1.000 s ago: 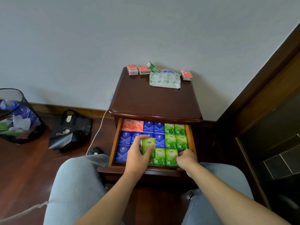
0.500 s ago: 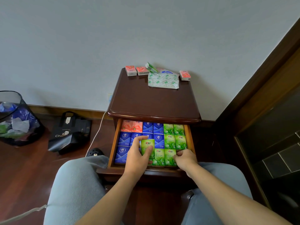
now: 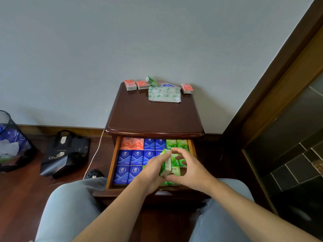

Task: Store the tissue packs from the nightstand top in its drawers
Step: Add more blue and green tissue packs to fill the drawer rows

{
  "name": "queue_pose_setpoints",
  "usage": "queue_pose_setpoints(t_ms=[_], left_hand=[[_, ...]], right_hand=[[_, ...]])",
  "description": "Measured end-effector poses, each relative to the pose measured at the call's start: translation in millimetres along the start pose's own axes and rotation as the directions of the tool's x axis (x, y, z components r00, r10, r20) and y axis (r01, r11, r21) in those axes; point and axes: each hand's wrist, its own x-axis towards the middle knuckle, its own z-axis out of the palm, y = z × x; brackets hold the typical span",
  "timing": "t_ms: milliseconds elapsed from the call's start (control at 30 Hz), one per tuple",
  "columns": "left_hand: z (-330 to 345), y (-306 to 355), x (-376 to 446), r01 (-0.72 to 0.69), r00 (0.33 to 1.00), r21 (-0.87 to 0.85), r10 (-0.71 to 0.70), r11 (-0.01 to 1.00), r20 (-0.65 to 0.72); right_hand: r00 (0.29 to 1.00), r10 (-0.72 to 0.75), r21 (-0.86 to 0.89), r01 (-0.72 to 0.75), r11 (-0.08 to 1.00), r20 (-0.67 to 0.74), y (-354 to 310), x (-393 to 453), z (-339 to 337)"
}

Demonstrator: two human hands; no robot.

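Observation:
The nightstand's top drawer (image 3: 111,165) is pulled out over my knees, packed with rows of pink (image 3: 132,144), blue (image 3: 131,158) and green tissue packs (image 3: 177,144). My left hand (image 3: 150,172) holds one green pack (image 3: 165,164) tilted on edge above the drawer's middle. My right hand (image 3: 190,168) arches round the same pack, thumb at its lower end and forefinger at its upper end. On the nightstand top (image 3: 153,117), against the wall, lie three pink packs (image 3: 130,85), one green pack (image 3: 151,81) and a large white-green wrapper (image 3: 164,94).
A mesh waste bin (image 3: 10,145) and a black shopping bag (image 3: 64,154) stand on the wooden floor to the left. A white cable (image 3: 95,154) runs down beside the nightstand to a dark shoe (image 3: 94,173). A dark wooden frame (image 3: 279,84) borders the right side.
My left hand has lifted the green pack off the drawer's rows and tipped it on edge. My right hand has come up from the front green packs to close round it.

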Motion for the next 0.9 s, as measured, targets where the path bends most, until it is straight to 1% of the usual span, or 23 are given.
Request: queue_pose_setpoints(t_ms=[67,100,133,167,200,267,300,333,433,500,533,567,600,633,667,700,733,767,800,833,900], left_hand=[[5,-1,-1,0.061,0.995,-0.102,-0.053,0.993,0.081],[7,-2,0,0.085,0.992,-0.116,-0.073,0.990,0.106],[9,-3,0,0.090,0.989,-0.096,-0.078,0.991,0.124],[11,-5,2,0.062,0.992,-0.027,-0.059,0.998,0.113],[14,-7,4,0.009,0.997,0.082,-0.015,0.997,0.076],[18,-10,8,-0.062,0.996,0.327,0.081,0.943,-0.045],[19,-11,9,-0.067,0.992,0.379,0.101,0.923,-0.072],[21,-11,10,-0.062,0.993,0.365,0.095,0.929,-0.072],[27,-12,11,0.002,0.999,0.191,0.004,0.982,-0.033],[26,-14,14,0.026,0.999,0.144,-0.028,0.989,0.015],[25,-16,15,0.029,1.000,0.146,-0.029,0.989,-0.001],[24,-18,16,0.021,0.998,0.198,-0.010,0.980,-0.056],[21,-19,17,0.010,0.991,0.310,0.033,0.951,-0.133],[18,-20,17,-0.009,0.973,0.462,0.113,0.887,-0.199],[13,-22,17,-0.038,0.949,0.626,0.224,0.779,-0.221],[7,-25,17,-0.068,0.923,0.773,0.335,0.630,-0.191],[0,-29,18,-0.088,0.903,0.878,0.410,0.470,-0.129],[-8,-34,19,-0.105,0.894,0.939,0.445,0.327,-0.055],[-14,-39,20,-0.116,0.895,0.971,0.446,0.208,0.011],[-18,-43,20,-0.119,0.899,0.986,0.435,0.114,0.058],[-21,-50,19,-0.109,0.903,0.994,0.415,-0.032,0.112]], right_hand=[[1.000,-0.019,-0.020,0.019,1.000,-0.022,1,0,-2],[0.999,-0.021,-0.013,0.021,1.000,-0.026,0,-1,-3],[0.999,-0.024,-0.003,0.024,1.000,-0.031,0,-2,-4],[0.999,-0.035,0.001,0.035,0.999,-0.040,0,-3,-5],[0.997,-0.055,-0.004,0.055,0.998,-0.051,0,-4,-5],[0.993,-0.105,-0.028,0.104,0.994,-0.056,3,-5,-4],[0.993,-0.112,-0.031,0.110,0.993,-0.049,5,-6,-4],[0.995,-0.095,-0.017,0.094,0.995,-0.041,6,-6,-4],[0.998,-0.001,0.071,0.005,0.997,-0.063,11,-8,-7],[0.996,0.040,0.043,-0.037,0.998,-0.081,15,-10,-9],[0.995,0.047,0.007,-0.047,0.999,-0.085,17,-10,-11],[0.995,0.047,-0.040,-0.050,0.998,-0.086,20,-10,-13],[0.996,0.039,-0.113,-0.049,0.992,-0.084,24,-10,-15],[0.997,0.027,-0.206,-0.042,0.978,-0.075,27,-10,-18],[0.998,0.015,-0.311,-0.033,0.950,-0.060,32,-9,-19],[0.999,0.012,-0.407,-0.029,0.913,-0.045,36,-8,-20],[0.999,0.017,-0.483,-0.031,0.875,-0.034,41,-8,-20],[0.999,0.022,-0.541,-0.033,0.840,-0.028,44,-7,-20],[1.000,0.024,-0.591,-0.031,0.806,-0.020,46,-6,-20],[1.000,0.019,-0.642,-0.021,0.766,-0.011,49,-5,-19],[1.000,0.004,-0.739,0.013,0.674,0.021,51,-3,-16]])
